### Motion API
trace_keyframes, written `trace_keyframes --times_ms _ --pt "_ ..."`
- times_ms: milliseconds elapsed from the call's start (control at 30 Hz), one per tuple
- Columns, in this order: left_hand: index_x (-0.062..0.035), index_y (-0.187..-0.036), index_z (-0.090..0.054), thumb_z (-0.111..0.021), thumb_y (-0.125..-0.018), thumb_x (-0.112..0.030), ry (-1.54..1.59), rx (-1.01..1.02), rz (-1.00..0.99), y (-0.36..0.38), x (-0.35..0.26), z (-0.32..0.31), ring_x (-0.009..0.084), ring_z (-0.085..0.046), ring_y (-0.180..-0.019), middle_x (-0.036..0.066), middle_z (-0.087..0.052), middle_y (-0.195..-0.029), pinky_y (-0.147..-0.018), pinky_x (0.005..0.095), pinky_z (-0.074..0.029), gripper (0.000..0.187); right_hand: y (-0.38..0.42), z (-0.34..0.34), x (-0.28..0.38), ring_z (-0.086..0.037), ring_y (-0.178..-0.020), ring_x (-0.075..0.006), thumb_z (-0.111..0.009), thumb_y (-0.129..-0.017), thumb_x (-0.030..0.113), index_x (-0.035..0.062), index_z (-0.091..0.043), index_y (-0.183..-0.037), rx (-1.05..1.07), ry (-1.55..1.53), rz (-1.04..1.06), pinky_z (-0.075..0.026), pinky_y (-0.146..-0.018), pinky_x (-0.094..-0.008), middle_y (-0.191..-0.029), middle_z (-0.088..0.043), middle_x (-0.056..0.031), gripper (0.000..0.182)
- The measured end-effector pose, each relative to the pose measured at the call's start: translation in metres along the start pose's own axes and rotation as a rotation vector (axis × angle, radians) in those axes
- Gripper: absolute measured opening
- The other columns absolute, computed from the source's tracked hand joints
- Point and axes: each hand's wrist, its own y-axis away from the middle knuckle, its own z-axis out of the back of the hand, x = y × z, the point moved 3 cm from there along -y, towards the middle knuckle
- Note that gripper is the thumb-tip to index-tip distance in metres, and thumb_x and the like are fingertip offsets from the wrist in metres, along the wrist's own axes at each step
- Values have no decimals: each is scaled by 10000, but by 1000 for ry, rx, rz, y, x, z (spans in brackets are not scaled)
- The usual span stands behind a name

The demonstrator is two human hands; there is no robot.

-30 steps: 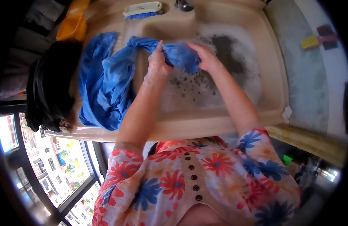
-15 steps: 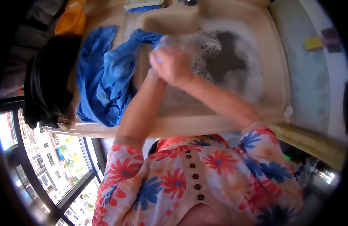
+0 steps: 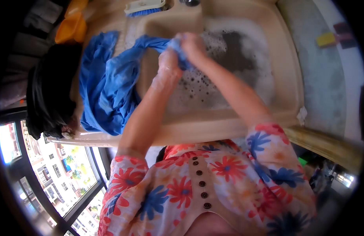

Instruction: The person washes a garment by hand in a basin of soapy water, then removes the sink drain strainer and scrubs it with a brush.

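Both the left hand [image 3: 168, 63], wet to the wrist, and the blurred right hand [image 3: 193, 46] are wrapped around one end of the blue cloth [image 3: 111, 86], close together above the sudsy water [image 3: 235, 51] of the sink [image 3: 286, 84]. Its other part lies heaped on the ledge to the left, beside black fabric [image 3: 52, 90], with an orange container [image 3: 71, 28] and a blue-bristled brush [image 3: 145, 7] farther back.

Left hand [image 3: 169, 63], right hand [image 3: 191, 46] — both on blue cloth [image 3: 121, 80] | sink [image 3: 289, 78] — sudsy water [image 3: 239, 53] | black cloth [image 3: 52, 88] at left
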Motion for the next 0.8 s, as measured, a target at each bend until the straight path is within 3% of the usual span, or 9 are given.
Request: trace_keyframes --times_ms 100,200,300,400,467,567,667,733,800 --pt "-46 -905 -548 -539 -822 -196 2 -48 94 3 -2 -6 194 -589 -759 54 -598 -863 -708 330 -494 172 -6 -2 -34 -605 -677 -283 -578 -760 222 46 -609 -843 -125 -314 137 -460 -588 -351 -833 -619 -163 197" --pt "-46 -916 -557 -487 -862 -217 64 -100 147 -15 -14 4 209 -604 -774 62 -618 -870 -743 361 -493 193 0 12 -47 -585 -685 -129 -599 -763 204 -1 -601 -846 238 -1031 -533 -468 -612 -317 -791 -624 -99 221" --pt "-39 -946 -534 -555 -830 -180 -7 -175 119 -19 -11 13 207 -580 -772 58 -586 -874 -695 356 -498 183 7 31 -31 -601 -695 -173 -612 -754 209 28 -599 -860 -93 -524 -92 -473 -623 -324 -803 -623 -109 210" --pt "-46 -872 -524 -495 -867 -170 135 202 125 -35 1 30 175 -535 -697 46 -552 -744 -619 286 -465 127 79 23 49 -572 -678 -311 -612 -708 194 92 -605 -778 -306 -107 612 -469 -650 -374 -716 -589 -122 124" --pt "-67 -825 -514 -493 -857 -189 376 470 86 -35 15 43 168 -497 -669 35 -520 -710 -609 288 -432 127 64 8 42 -572 -689 -337 -575 -759 235 69 -595 -771 -230 -49 436 -460 -626 -396 -738 -593 -151 167" --pt "-87 -826 -515 -499 -845 -237 -16 -183 24 -4 9 5 176 -481 -707 28 -506 -764 -626 297 -412 152 3 1 3 -587 -609 -341 -457 -832 316 72 -594 -703 -160 106 213 -465 -549 -438 -646 -595 -154 308" --pt "-72 -868 -525 -502 -838 -225 308 593 -20 -53 31 43 177 -516 -832 36 -541 -886 -695 344 -434 157 32 2 22 -577 -571 -320 -508 -807 290 85 -546 -631 -280 227 341 -466 -541 -420 -612 -577 -125 273" --pt "-72 -874 -534 -500 -839 -212 950 1051 -288 5 22 3 177 -557 -836 44 -573 -893 -700 356 -464 148 73 3 51 -573 -623 -315 -521 -809 310 65 -578 -736 -266 83 587 -458 -556 -385 -676 -585 -137 261" --pt "-76 -870 -538 -493 -846 -217 325 417 -38 -10 15 16 180 -568 -794 36 -579 -860 -681 334 -472 150 65 2 39 -587 -648 -298 -518 -807 290 61 -596 -781 -223 24 481 -464 -586 -369 -719 -603 -135 243"
